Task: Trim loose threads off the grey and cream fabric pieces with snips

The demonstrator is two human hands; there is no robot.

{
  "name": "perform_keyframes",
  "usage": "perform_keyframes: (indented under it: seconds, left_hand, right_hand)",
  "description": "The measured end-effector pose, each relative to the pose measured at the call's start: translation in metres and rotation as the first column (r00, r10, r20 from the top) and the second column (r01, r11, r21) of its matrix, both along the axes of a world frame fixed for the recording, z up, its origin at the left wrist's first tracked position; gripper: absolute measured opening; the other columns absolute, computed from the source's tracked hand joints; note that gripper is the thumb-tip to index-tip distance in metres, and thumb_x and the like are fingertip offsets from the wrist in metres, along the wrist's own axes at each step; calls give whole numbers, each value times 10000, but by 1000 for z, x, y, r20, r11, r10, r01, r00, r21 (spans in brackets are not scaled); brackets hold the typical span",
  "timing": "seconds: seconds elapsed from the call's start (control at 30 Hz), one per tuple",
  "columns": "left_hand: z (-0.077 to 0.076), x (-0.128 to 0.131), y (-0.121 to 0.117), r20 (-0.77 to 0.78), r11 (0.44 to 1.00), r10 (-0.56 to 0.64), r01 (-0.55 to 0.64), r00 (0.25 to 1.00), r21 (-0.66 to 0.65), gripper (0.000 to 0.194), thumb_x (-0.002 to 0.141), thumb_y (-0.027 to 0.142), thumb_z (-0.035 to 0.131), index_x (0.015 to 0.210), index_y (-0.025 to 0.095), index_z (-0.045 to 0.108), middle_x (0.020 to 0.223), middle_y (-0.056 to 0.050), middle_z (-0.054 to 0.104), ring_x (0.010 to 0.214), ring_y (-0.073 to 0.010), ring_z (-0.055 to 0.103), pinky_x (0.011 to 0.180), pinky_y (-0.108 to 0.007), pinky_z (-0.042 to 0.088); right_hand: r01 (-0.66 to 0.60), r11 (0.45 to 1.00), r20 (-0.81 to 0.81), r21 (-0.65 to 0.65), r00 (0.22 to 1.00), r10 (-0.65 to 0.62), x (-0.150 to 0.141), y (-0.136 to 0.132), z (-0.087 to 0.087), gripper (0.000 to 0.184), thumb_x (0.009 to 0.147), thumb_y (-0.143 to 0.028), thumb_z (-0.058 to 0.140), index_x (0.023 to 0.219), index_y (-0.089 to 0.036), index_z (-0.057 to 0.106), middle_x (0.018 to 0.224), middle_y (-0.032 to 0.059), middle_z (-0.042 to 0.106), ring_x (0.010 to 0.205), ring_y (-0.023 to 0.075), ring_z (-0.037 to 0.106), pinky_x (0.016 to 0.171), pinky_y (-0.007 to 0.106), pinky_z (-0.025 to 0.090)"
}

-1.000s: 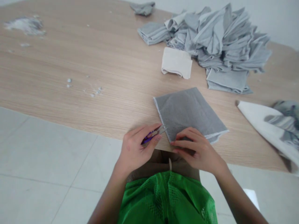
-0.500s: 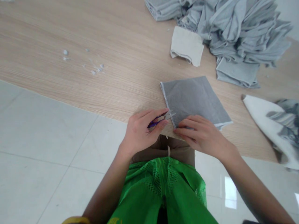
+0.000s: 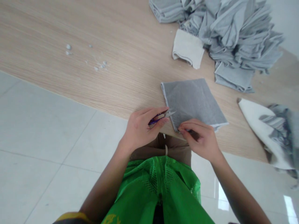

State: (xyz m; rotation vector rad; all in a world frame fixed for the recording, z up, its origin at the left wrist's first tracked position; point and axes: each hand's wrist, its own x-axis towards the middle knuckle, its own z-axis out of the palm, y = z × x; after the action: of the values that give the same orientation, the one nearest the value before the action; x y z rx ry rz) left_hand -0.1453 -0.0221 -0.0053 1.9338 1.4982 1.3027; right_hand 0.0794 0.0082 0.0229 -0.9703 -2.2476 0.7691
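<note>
A folded grey cloth with pale stitched edges lies flat near the table's front edge. My left hand is closed around small thread snips with a purple handle; their metal blades point right, over the cloth's left stitched edge. At the cloth's near corner my right hand is closed, thumb and fingertips pinched together on the edge. Whether a thread is also between those fingertips is too small to make out.
A heap of grey cloths lies at the back right, with a folded white cloth before it. Lint bits are scattered on the wooden table at left. A white-and-grey bundle sits at the right edge.
My right hand has turned and drawn its fingers into a pinch at the cloth's near corner. My left hand with the snips has hardly moved. The view has shifted slightly.
</note>
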Motion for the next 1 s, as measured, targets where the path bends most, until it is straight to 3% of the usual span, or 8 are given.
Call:
perform_keyframes:
  seconds: [0.2,0.4,0.57,0.77,0.9,1.0]
  left_hand:
    - [-1,1,0,-5,999,14,-14,1000,-30,299,937,300,654,1200,174,723,1023,-54,782,829,-139,714,773,-237,537]
    - [-1,1,0,-28,999,20,-21,999,-32,304,943,315,640,1201,178,724,986,-57,785,813,-150,713,771,-256,548]
    - [-1,2,0,-32,999,40,-40,999,-11,291,945,321,630,1183,185,728,989,-58,785,801,-149,713,767,-258,557]
    - [-3,3,0,-43,999,43,-43,998,11,283,942,315,636,1173,178,722,984,-58,781,785,-139,707,744,-242,549]
    - [-6,3,-1,-36,998,42,-41,998,45,276,936,290,647,1180,177,712,938,-40,767,747,-118,687,716,-224,528]
    - [-8,3,-2,-29,998,30,-29,999,51,284,945,296,634,1199,189,703,927,-42,759,747,-122,680,693,-229,516]
  right_hand:
    - [225,969,-70,-104,970,-233,0,-6,-8,131,905,-139,606,820,-196,688,801,15,710,688,140,612,642,277,486]
    - [205,957,-195,-204,949,-245,5,-5,-11,114,901,-193,633,808,-198,698,816,38,722,748,165,662,671,291,533]
    - [236,939,-392,-251,862,-321,12,-14,-1,101,902,-196,651,820,-209,708,797,40,725,710,169,677,617,292,566]
    - [333,936,-425,-116,835,-349,4,-9,27,111,891,-139,673,838,-212,737,779,24,724,692,150,667,603,273,563]
    - [278,960,-388,43,890,-240,-25,24,57,101,888,-120,673,855,-190,738,809,17,735,753,144,691,681,269,584]
    - [157,965,-322,208,943,-84,-67,62,84,90,893,-123,654,860,-150,734,811,-13,729,769,105,689,681,204,556]
